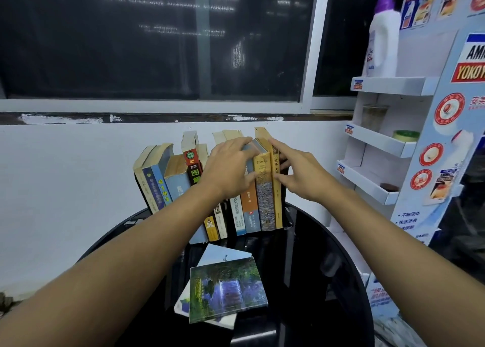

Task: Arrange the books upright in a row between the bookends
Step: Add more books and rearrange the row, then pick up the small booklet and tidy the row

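On round black table (328, 255), row of upright books (252, 189) against wall: left hand (231, 168) spread flat over spines, right hand (296, 173) open, fingers pressing rightmost yellow book (277, 189); two books (225, 289) lie flat nearer.

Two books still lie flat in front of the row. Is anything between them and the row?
Nothing visible: bare black table separates the flat books from the row of books. Both forearms pass above, hands on the row.

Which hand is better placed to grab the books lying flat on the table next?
Probably left: the right hand braces the yellow end book, while the flat green-covered book lies under the left forearm; the left hand only rests on the spines.
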A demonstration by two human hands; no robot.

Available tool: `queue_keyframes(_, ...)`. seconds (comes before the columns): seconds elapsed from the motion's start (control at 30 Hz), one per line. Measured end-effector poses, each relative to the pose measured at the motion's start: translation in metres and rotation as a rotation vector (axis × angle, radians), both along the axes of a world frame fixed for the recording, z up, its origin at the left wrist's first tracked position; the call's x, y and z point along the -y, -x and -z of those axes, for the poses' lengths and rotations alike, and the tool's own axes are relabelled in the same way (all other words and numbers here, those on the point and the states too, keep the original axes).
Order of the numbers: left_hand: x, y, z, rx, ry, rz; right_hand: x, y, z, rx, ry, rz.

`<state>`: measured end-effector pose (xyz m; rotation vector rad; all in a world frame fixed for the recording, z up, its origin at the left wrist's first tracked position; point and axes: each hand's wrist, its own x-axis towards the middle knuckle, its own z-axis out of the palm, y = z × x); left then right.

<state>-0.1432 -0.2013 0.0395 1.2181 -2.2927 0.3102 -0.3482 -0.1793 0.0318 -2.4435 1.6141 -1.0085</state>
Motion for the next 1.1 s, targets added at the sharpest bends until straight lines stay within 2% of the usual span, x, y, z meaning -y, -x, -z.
queue_keyframes(0.23, -0.044, -0.030, 0.008, -0.064, -0.063, 0.123, -0.048, -0.005, 0.017, -0.045, 0.021, 0.035)
queue_keyframes(0.43, -0.087, -0.068, 0.048, -0.019, -0.278, 0.159, -0.107, -0.021, 0.042, -0.117, -0.082, -0.007)
queue_keyframes(0.7, -0.112, -0.106, 0.092, 0.063, -0.556, 0.168, -0.155, -0.040, 0.090, -0.119, -0.260, -0.031)
queue_keyframes(0.93, -0.116, -0.117, 0.110, 0.091, -0.667, 0.151, -0.164, -0.052, 0.109, -0.139, -0.314, 0.055)
queue_keyframes(1.1, -0.115, -0.120, 0.121, 0.078, -0.669, 0.131, -0.167, -0.058, 0.120, -0.138, -0.342, 0.075)
